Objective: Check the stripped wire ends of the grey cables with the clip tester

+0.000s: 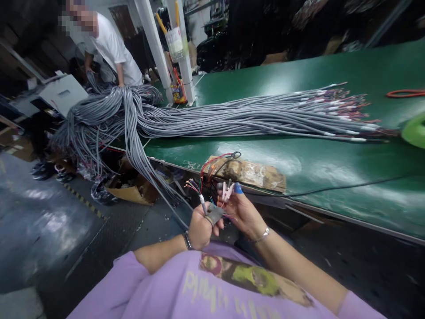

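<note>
My left hand (200, 227) is closed around a grey cable (203, 206) near its stripped end. Thin coloured wires (193, 186) fan out above the white band on that end. A grey cover wraps my left thumb. Close beside it, my right hand (245, 213) pinches a pale pink spring clip (227, 191), and blue tape is wrapped round one of its digits. More loose coloured wire ends show between the two hands; which cable they belong to is hard to make out. Both hands are just off the front edge of the green table (332, 173).
A large bundle of grey cables (212, 119) lies along the table and droops off its left end. A worn wooden block (262, 174) with red and black leads (215, 158) sits at the front edge. Another person (116, 48) stands at far left, hands on the cables. Posts (154, 48) rise behind.
</note>
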{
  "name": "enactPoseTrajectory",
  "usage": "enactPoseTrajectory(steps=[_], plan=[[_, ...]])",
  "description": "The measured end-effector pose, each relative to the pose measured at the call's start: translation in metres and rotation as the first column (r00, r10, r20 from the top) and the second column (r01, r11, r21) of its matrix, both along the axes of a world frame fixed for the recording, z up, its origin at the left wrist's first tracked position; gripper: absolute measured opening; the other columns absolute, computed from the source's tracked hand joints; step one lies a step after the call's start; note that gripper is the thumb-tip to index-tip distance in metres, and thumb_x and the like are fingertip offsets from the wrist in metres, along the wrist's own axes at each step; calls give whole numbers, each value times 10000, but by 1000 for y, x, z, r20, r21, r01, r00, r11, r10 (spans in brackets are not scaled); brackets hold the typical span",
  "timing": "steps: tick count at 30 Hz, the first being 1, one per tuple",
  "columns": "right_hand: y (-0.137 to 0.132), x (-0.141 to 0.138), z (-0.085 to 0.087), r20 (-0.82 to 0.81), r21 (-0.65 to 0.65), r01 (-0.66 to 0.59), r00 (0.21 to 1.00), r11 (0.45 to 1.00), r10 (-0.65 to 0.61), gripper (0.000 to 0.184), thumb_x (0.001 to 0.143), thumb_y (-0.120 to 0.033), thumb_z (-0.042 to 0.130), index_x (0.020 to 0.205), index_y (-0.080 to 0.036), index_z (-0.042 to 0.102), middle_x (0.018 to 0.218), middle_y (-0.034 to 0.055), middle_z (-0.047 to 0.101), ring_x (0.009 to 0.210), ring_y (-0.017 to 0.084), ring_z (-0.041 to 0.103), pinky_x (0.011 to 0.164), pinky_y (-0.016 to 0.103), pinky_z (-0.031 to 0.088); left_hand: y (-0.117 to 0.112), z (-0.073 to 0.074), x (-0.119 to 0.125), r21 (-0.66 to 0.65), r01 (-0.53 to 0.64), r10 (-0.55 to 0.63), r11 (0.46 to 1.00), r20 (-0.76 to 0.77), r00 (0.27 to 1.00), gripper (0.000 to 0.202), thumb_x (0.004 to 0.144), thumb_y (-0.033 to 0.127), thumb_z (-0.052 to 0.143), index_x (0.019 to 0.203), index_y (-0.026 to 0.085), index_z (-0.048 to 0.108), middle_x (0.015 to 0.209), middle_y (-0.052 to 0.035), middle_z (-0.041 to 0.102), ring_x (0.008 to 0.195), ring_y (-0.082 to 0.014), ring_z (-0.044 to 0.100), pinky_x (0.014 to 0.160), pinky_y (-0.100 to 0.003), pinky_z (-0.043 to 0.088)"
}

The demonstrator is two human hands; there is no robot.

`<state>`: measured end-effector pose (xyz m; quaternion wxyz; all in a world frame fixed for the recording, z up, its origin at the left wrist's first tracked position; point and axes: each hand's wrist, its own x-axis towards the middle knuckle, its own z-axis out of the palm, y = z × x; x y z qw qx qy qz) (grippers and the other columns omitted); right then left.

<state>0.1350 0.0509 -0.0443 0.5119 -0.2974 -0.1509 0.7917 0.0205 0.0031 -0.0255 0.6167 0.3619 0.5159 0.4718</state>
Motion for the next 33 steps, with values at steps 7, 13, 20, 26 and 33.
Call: enactPoseTrajectory(steps=[7, 13, 20, 26, 33], plan=[[-7, 22, -1, 200, 132, -325, 934, 937, 296, 537, 559, -668, 761, 740, -170, 671, 657, 4, 627, 585, 110, 530, 573, 242, 424, -7, -6, -10, 47, 89, -87, 995, -56, 995, 503, 643, 630, 709, 601, 172, 504, 453, 30, 551, 300, -51, 399, 317, -180, 245], [-9, 30, 14, 510, 186, -436, 809, 881, 293, 458, 525, -537, 840, 639, -149, 626, 587, -28, 586, 549, 83, 468, 554, 227, 369, -8, -5, -12, -6, 204, -204, 979, -119, 972, 474, 604, 574, 757, 587, 167, 515, 444, 24, 552, 326, -61, 434, 346, -182, 310], [-13, 27, 13, 612, 255, -480, 752, 839, 243, 332, 659, -476, 775, 659, -164, 659, 600, -12, 621, 530, 102, 497, 500, 225, 380, -1, 2, -11, -189, 411, -434, 892, -101, 895, 483, 570, 575, 763, 529, 164, 511, 438, 7, 558, 312, -77, 455, 328, -189, 285], [-16, 42, -4, 474, 166, -374, 842, 913, 259, 392, 653, -522, 771, 761, -153, 693, 686, 15, 663, 593, 111, 548, 558, 233, 418, -2, -4, -11, -127, 232, -243, 964, -81, 967, 492, 580, 604, 742, 619, 174, 504, 465, 7, 580, 314, -79, 448, 334, -194, 289], [-22, 34, 10, 524, 189, -337, 829, 923, 196, 371, 566, -469, 836, 620, -161, 636, 569, -24, 592, 533, 93, 460, 532, 235, 351, -2, -7, -10, -99, 255, -265, 962, -95, 960, 484, 580, 588, 755, 626, 170, 517, 478, 4, 593, 335, -79, 469, 359, -194, 318]])
